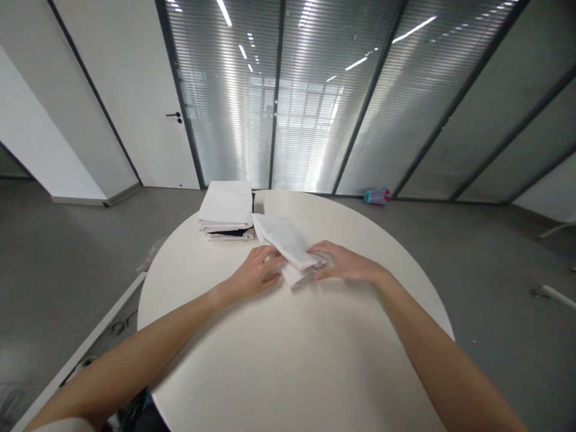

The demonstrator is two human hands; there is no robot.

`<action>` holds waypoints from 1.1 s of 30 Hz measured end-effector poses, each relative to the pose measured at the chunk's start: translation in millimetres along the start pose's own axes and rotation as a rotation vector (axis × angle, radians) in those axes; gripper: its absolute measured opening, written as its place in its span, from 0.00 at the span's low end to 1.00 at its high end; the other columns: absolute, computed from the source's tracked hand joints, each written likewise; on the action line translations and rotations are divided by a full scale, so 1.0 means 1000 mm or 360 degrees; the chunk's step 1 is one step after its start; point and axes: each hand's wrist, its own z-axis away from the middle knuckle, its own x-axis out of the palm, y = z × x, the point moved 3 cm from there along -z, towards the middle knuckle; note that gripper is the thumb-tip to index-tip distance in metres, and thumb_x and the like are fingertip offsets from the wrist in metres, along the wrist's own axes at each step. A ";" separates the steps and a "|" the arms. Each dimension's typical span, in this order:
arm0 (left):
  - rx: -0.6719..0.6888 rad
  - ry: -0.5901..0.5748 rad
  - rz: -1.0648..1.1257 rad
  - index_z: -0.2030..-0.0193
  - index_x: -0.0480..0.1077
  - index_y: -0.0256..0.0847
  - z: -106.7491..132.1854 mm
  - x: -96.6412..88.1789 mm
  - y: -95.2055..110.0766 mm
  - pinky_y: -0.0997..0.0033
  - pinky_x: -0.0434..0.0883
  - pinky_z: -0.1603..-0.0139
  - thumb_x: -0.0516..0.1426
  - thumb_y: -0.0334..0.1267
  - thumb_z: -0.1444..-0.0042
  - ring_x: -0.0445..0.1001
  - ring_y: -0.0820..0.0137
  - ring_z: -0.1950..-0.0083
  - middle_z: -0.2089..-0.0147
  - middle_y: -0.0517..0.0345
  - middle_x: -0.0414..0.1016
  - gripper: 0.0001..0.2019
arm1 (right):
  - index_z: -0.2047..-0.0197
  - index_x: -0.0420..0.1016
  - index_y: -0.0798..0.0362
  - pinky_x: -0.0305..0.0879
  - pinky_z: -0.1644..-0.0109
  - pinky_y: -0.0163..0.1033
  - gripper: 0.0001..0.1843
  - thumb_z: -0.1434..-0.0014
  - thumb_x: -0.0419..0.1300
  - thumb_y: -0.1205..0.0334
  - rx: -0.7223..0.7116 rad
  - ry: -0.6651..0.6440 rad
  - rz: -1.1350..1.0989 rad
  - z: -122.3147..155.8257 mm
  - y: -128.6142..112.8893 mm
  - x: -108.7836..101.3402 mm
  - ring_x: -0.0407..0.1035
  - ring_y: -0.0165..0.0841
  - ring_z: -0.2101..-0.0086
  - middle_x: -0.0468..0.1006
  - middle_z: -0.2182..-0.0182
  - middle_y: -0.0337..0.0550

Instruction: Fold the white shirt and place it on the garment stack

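Observation:
A folded white cloth [283, 237] lies at a slant near the middle of the round table, its layers showing at the near end. At its left edge is my left hand [256, 271], fingers curled against the cloth. My right hand [346, 261] grips the right end between thumb and fingers; the part inside the grip is blurred. Just behind and to the left sits a stack of folded white cloths [226, 204], with a dark layer showing low in its near side. The loose cloth's far corner comes close to this stack.
The white round table [288, 348] stands before a glass partition with blinds [306, 120]. A white door [130, 90] is at the left. On the floor, a blue and pink object [377, 196] lies by the partition, and a clear plastic bag [152, 255] is beside the table.

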 end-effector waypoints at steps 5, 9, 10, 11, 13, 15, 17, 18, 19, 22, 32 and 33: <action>-0.0039 -0.0076 -0.0293 0.37 0.66 0.44 0.002 0.010 -0.006 0.50 0.62 0.39 0.58 0.33 0.39 0.61 0.53 0.35 0.38 0.42 0.65 0.23 | 0.34 0.66 0.44 0.57 0.33 0.52 0.35 0.42 0.65 0.47 -0.0112 0.0247 0.0102 -0.011 -0.018 0.026 0.62 0.44 0.39 0.66 0.37 0.49; 0.0106 -0.0042 -0.0431 0.48 0.74 0.44 -0.003 0.012 -0.004 0.58 0.64 0.49 0.54 0.31 0.35 0.70 0.59 0.47 0.51 0.48 0.74 0.12 | 0.52 0.80 0.50 0.67 0.45 0.45 0.15 0.34 0.53 0.57 -0.0125 0.0512 -0.0089 -0.016 -0.017 0.020 0.72 0.40 0.52 0.79 0.54 0.46; 0.0198 -0.0069 -0.0417 0.49 0.75 0.44 -0.004 0.013 0.002 0.61 0.64 0.52 0.53 0.31 0.34 0.71 0.61 0.52 0.54 0.50 0.75 0.12 | 0.58 0.80 0.52 0.69 0.50 0.44 0.16 0.35 0.54 0.54 -0.0039 0.0635 -0.0199 -0.014 -0.008 0.011 0.74 0.39 0.57 0.80 0.60 0.45; 0.0307 -0.0119 -0.0378 0.50 0.75 0.43 -0.004 0.013 0.010 0.62 0.64 0.54 0.53 0.32 0.33 0.71 0.64 0.55 0.57 0.51 0.76 0.11 | 0.63 0.79 0.53 0.70 0.56 0.42 0.17 0.37 0.55 0.50 0.0080 0.0783 -0.0334 -0.010 0.005 0.000 0.73 0.39 0.62 0.80 0.65 0.45; 0.0521 -0.0243 -0.0235 0.49 0.74 0.41 -0.005 0.013 0.029 0.65 0.64 0.57 0.51 0.34 0.31 0.71 0.67 0.59 0.59 0.52 0.76 0.11 | 0.65 0.77 0.55 0.70 0.62 0.41 0.19 0.43 0.60 0.46 0.0378 0.1122 -0.0599 0.001 0.038 -0.022 0.72 0.38 0.67 0.77 0.71 0.43; 0.0644 -0.0329 -0.0045 0.49 0.74 0.39 -0.004 0.009 0.045 0.66 0.65 0.57 0.52 0.40 0.31 0.71 0.67 0.60 0.59 0.51 0.76 0.12 | 0.58 0.76 0.55 0.70 0.61 0.43 0.20 0.51 0.64 0.52 0.0680 0.1522 -0.0724 0.017 0.071 -0.041 0.72 0.38 0.66 0.77 0.67 0.44; 0.0608 -0.0306 0.0107 0.48 0.74 0.38 -0.003 0.003 0.050 0.65 0.67 0.54 0.53 0.45 0.32 0.73 0.66 0.57 0.57 0.49 0.76 0.15 | 0.50 0.74 0.55 0.70 0.55 0.46 0.28 0.57 0.65 0.59 0.0928 0.1916 -0.0548 0.032 0.092 -0.051 0.71 0.40 0.60 0.76 0.60 0.48; 0.0535 -0.0252 0.0148 0.47 0.74 0.39 -0.003 -0.001 0.047 0.64 0.67 0.52 0.53 0.46 0.32 0.73 0.65 0.55 0.55 0.48 0.76 0.16 | 0.48 0.72 0.55 0.70 0.52 0.47 0.31 0.58 0.64 0.61 0.0978 0.2034 -0.0398 0.036 0.096 -0.053 0.71 0.41 0.57 0.75 0.56 0.51; 0.0428 -0.0183 0.0160 0.46 0.74 0.40 -0.003 -0.005 0.042 0.63 0.68 0.50 0.53 0.46 0.32 0.73 0.65 0.53 0.54 0.47 0.76 0.16 | 0.47 0.72 0.55 0.69 0.50 0.48 0.31 0.58 0.64 0.62 0.0958 0.2059 -0.0266 0.038 0.096 -0.053 0.70 0.41 0.56 0.73 0.52 0.52; 0.0052 -0.0013 0.0081 0.44 0.74 0.43 0.000 -0.008 0.015 0.59 0.68 0.43 0.51 0.43 0.31 0.73 0.62 0.45 0.47 0.46 0.74 0.16 | 0.52 0.76 0.52 0.70 0.52 0.47 0.19 0.49 0.62 0.59 0.0637 0.1539 -0.0119 0.023 0.081 -0.040 0.72 0.39 0.59 0.75 0.54 0.50; -0.0804 0.0036 0.0508 0.32 0.60 0.38 0.014 0.014 -0.038 0.54 0.72 0.43 0.58 0.42 0.41 0.73 0.56 0.41 0.42 0.41 0.74 0.31 | 0.36 0.70 0.45 0.61 0.42 0.56 0.28 0.40 0.61 0.57 0.0659 0.0422 0.0722 0.013 0.057 -0.003 0.65 0.51 0.45 0.66 0.41 0.55; -0.0834 0.0068 0.0629 0.31 0.58 0.39 0.014 0.013 -0.039 0.56 0.73 0.46 0.58 0.39 0.43 0.75 0.59 0.44 0.46 0.44 0.76 0.32 | 0.34 0.68 0.46 0.63 0.43 0.54 0.29 0.39 0.59 0.59 0.0716 0.0414 0.0722 0.014 0.057 -0.004 0.67 0.51 0.46 0.68 0.42 0.56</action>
